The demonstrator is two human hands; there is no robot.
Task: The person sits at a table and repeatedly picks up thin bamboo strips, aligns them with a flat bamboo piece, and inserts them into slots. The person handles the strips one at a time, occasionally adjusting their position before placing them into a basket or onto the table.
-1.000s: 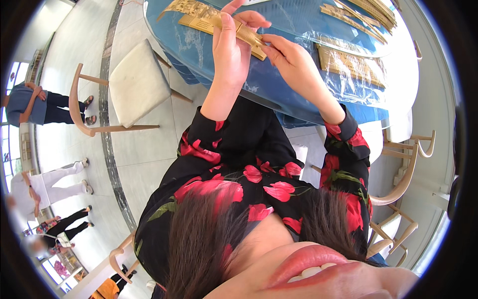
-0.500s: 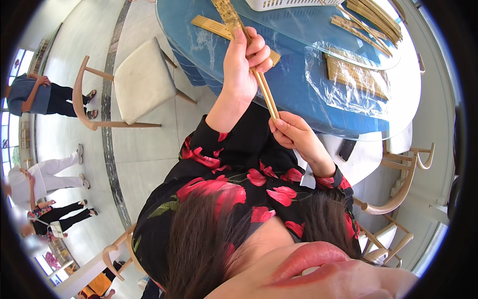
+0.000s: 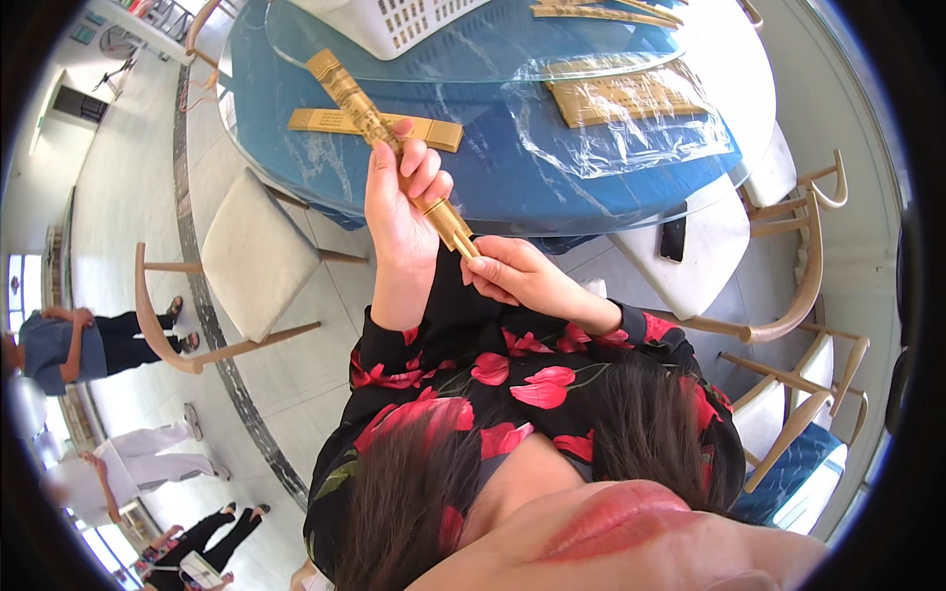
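Observation:
My left hand (image 3: 406, 212) is closed around a long gold patterned paper chopstick sleeve (image 3: 345, 91), held slanting over the table's near edge. Out of the sleeve's lower end stick the short ends of a pair of wooden chopsticks (image 3: 466, 247); most of their length is hidden inside. Fingers and thumb of my right hand (image 3: 522, 277) pinch these ends, close below my left hand. Behind the held sleeve, another flat gold chopstick sleeve (image 3: 320, 120) lies on the blue tablecloth (image 3: 493, 187).
At the table's far side stands a white slotted basket (image 3: 394, 30). To the right lie a gold bundle in clear plastic (image 3: 631, 94) and several loose sleeves (image 3: 601, 12). A dark phone (image 3: 673, 238) rests on a right-hand chair (image 3: 714, 241). Another chair (image 3: 258, 251) and people stand to the left.
The chopsticks, which stuck far out of the sleeve, are now mostly inside it. My right hand has come up close to my left. The view has shifted.

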